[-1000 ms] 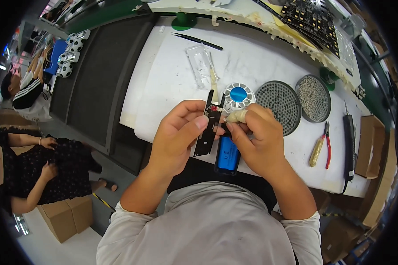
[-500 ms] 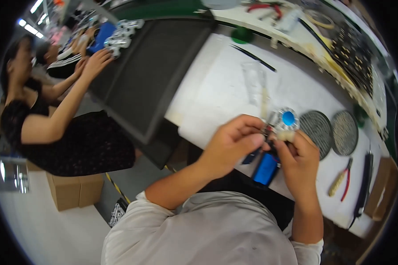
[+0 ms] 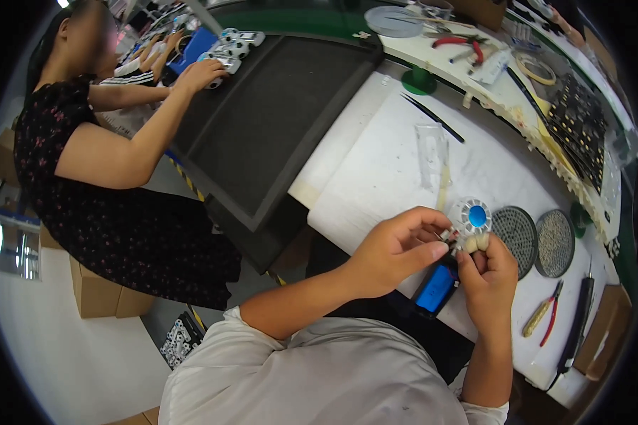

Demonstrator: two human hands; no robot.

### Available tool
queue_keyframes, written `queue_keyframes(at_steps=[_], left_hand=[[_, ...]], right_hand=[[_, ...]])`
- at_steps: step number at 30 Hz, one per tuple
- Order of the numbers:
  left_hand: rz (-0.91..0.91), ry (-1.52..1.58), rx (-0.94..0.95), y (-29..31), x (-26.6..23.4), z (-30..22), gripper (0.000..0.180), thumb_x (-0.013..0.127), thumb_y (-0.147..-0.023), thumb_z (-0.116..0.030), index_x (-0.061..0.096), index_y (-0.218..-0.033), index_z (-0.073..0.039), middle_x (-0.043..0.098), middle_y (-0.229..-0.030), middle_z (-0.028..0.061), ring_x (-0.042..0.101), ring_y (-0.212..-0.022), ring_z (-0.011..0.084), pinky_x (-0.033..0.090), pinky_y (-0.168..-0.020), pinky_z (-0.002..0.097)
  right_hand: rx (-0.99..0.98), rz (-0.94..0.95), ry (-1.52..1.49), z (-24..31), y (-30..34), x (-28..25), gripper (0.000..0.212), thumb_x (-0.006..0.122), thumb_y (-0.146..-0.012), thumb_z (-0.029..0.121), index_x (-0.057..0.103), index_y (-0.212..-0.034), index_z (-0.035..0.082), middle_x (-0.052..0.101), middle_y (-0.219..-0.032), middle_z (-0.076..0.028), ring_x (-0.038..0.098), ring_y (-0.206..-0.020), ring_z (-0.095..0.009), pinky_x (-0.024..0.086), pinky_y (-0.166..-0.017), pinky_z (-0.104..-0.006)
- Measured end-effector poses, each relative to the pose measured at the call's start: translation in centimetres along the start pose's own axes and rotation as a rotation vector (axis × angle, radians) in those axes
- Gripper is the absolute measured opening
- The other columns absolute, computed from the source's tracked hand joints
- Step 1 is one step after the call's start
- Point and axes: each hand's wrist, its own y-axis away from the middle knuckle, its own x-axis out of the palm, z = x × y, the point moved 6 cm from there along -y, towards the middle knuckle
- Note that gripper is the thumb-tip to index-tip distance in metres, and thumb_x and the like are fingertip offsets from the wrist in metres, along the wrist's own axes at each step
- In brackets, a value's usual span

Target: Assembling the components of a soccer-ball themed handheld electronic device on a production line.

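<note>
In front of my body, my right hand (image 3: 488, 276) pinches the lower rim of a round white ribbed part with a blue centre (image 3: 478, 216). Pale covers sit on some of its fingertips. My left hand (image 3: 404, 248) comes in from the left, thumb and fingers closed together beside that part. Small pieces, perhaps a connector with wires, show at its fingertips; they are too small to make out. Just below both hands is a blue block resembling a battery pack (image 3: 436, 288), close to the table's near edge; how it is supported is hidden.
Two round dishes, one grey (image 3: 515, 242) and one with small beads (image 3: 554, 244), lie to the right. Beyond are red-handled pliers (image 3: 551, 322), a black pen-like tool (image 3: 581, 326), tweezers (image 3: 434, 117) and a clear bag (image 3: 432, 154). A co-worker (image 3: 113, 156) reaches over the dark belt (image 3: 269, 120).
The view has shifted, so the bench sits lower and further right. My hands stay together at the round part; my left fingers have moved slightly. The co-worker still touches the white parts.
</note>
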Motion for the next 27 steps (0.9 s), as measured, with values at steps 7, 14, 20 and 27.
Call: queue_keyframes(at_steps=[7,14,20,27], left_hand=[[-0.036,-0.268,0.036,0.9,-0.7,-0.4,0.042,0.058,-0.093,-0.007,0.047,-0.132,0.006,0.057,-0.124,0.0146,0.056,-0.113,0.0205,0.042,-0.1,0.035],[-0.052,-0.251,0.07,0.3,-0.1,-0.1,0.042,0.063,-0.09,-0.009,0.052,-0.129,0.003,0.055,-0.126,0.0144,0.054,-0.115,0.0208,0.043,-0.096,0.0321],[-0.036,-0.414,0.166,0.4,0.7,-0.5,0.041,0.063,-0.089,-0.008,0.053,-0.127,0.004,0.054,-0.127,0.0166,0.054,-0.116,0.0227,0.042,-0.097,0.032],[-0.067,-0.436,0.209,0.7,0.7,-0.1,0.041,0.064,-0.089,-0.008,0.054,-0.127,0.004,0.054,-0.128,0.0176,0.055,-0.115,0.0237,0.043,-0.096,0.0325]], right_hand=[[-0.227,0.109,-0.037,0.6,-0.9,0.6,0.007,0.064,-0.08,0.0,0.059,-0.084,0.002,0.044,-0.065,0.0,0.039,-0.055,-0.008,0.033,-0.051,-0.0254],[-0.252,0.055,-0.06,0.0,-0.8,-0.4,0.01,0.064,-0.079,0.002,0.059,-0.087,0.004,0.047,-0.067,-0.003,0.045,-0.056,-0.014,0.036,-0.054,-0.0287],[-0.391,-0.038,0.063,0.5,-0.3,-0.5,0.013,0.065,-0.076,0.002,0.058,-0.086,0.005,0.046,-0.066,-0.004,0.044,-0.056,-0.019,0.036,-0.06,-0.0327],[-0.491,-0.083,0.091,0.8,0.0,-0.4,0.015,0.064,-0.072,-0.001,0.057,-0.083,0.005,0.046,-0.066,-0.004,0.044,-0.056,-0.021,0.032,-0.06,-0.0335]])
